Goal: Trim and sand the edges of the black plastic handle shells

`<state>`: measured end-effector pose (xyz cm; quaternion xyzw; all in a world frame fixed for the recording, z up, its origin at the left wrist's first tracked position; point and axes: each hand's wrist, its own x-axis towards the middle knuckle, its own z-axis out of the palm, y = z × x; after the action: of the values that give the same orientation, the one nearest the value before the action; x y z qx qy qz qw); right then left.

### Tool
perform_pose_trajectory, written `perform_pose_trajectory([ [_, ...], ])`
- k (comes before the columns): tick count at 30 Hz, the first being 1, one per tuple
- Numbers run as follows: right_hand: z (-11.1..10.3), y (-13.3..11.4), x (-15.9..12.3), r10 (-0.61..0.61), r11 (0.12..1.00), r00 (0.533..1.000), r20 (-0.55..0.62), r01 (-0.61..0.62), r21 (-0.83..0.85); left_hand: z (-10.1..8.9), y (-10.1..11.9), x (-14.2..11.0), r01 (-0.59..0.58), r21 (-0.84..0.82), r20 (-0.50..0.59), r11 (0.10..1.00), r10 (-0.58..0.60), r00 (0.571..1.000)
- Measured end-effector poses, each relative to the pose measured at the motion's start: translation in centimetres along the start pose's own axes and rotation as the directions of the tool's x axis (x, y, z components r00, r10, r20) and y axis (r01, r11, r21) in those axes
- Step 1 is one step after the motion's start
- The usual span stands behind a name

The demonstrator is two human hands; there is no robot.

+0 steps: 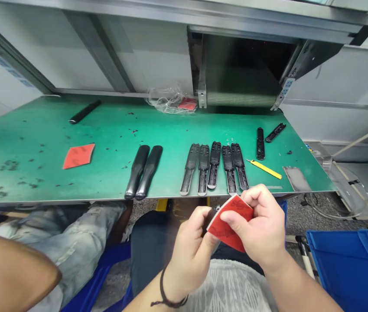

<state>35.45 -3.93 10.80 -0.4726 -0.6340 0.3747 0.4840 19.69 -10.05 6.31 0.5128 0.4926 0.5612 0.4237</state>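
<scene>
Tabletop (pixel 164 130), left hand (pixel 192 253) holding dark piece (pixel 215 211), right hand (pixel 265 232) pinching red sheet (pixel 238 206)

The right hand (pixel 263 227) grips a red sheet (pixel 231 227) against a black part (pixel 214 212) in the left hand (pixel 190 251), near shells (pixel 215 160) on the table (pixel 167 134).

sheet (pixel 231 235): red, dark markings | tabletop (pixel 170 130): green | cutter (pixel 266 169): yellow | left-hand shells (pixel 138 169): black
</scene>
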Motion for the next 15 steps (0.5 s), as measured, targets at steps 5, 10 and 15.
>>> perform_pose_trajectory([
  [5, -0.7, 0.0, 0.2, 0.005, 1.000, 1.000, 0.012, -0.005, 0.015, -0.3, 0.2, 0.7, -0.247, 0.179, 0.111, 0.953, 0.230, 0.967],
  [10, -1.6, -0.3, 0.6, -0.080, 0.982, 0.993, 0.083, 0.092, -0.166, -0.9, 0.4, 1.8, -0.484, 0.558, 0.225, 0.674, 0.439, 0.870],
  [15, -2.1, -0.6, 0.8, -0.141, 0.953, 0.983, 0.120, 0.168, -0.252, -1.4, 0.3, 2.1, -0.560, 0.706, 0.291, 0.433, 0.544, 0.787],
])
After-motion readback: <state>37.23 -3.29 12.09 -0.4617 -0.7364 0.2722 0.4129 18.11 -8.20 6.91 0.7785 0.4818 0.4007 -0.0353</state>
